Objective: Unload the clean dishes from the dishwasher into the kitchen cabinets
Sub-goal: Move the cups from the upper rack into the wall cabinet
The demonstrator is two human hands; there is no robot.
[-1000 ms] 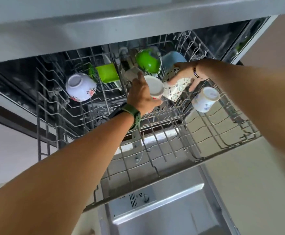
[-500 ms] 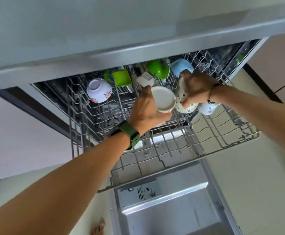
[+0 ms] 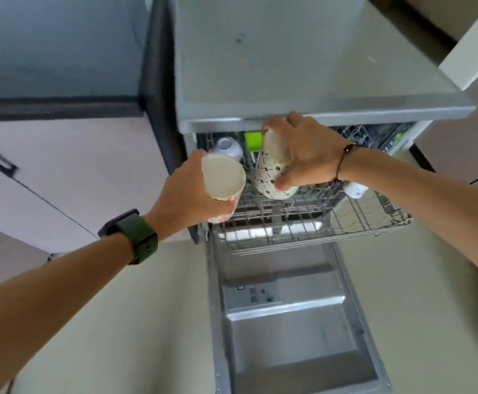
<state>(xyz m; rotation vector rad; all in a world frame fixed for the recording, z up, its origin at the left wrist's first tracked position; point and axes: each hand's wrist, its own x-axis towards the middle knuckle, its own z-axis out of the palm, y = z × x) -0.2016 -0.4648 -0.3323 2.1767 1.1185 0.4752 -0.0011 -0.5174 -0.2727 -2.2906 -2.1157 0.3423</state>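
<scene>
Left hand [image 3: 186, 191]: fingers clamped round a white cup [image 3: 223, 182], held above the upper rack [image 3: 317, 223]. Right hand [image 3: 306, 155]: fingers clamped on a patterned mug [image 3: 272, 172], likewise above the rack. Dishwasher door [image 3: 297, 331] open below the counter [image 3: 303, 66].

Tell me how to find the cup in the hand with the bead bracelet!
Look at the pulled-out wire dishwasher rack. Above it the right hand grips a cream ceramic cup. Thin dark lines and dots cover it, unlike the red-patterned cup beside it.
</scene>
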